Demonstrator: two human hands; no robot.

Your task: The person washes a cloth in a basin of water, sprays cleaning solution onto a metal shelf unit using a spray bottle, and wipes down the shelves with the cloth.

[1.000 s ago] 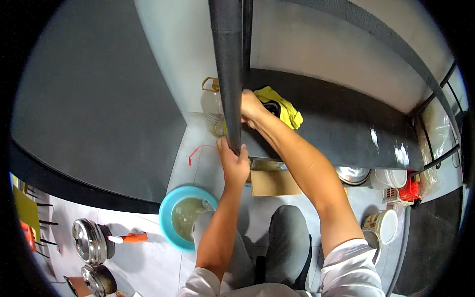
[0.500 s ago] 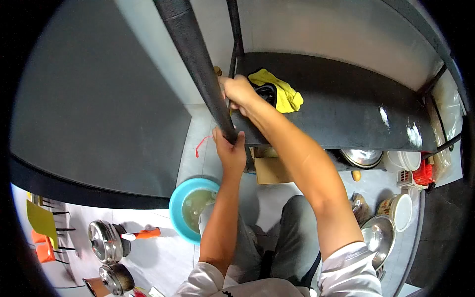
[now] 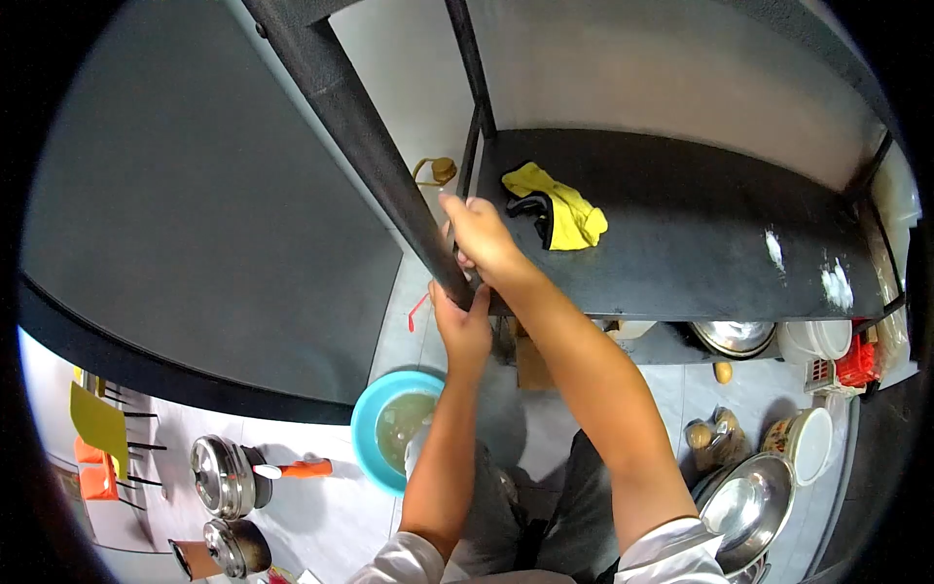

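A black metal shelf post [image 3: 375, 165] slants down through the middle of the view. Around its lower part, from below, my left hand [image 3: 463, 326] is closed, thumb on the right side. Just above it, my right hand [image 3: 484, 241] is closed beside the post, over the shelf's left end. Its fingertips are partly hidden, so I cannot make out what it grips. To its right a yellow and black cloth [image 3: 564, 209] lies crumpled on the dark shelf board [image 3: 681, 234], apart from both hands.
A blue basin [image 3: 368, 428] of cloudy water stands on the floor by my left forearm. Lidded pots [image 3: 222, 477] are at the lower left. Metal bowls [image 3: 749, 511] and a white-lidded tub [image 3: 808, 446] stand at the right. A dark panel [image 3: 195, 214] fills the left side.
My right hand has moved down along the post, closer to my left hand. The view has shifted, and a round brown thing behind the post now shows more fully.
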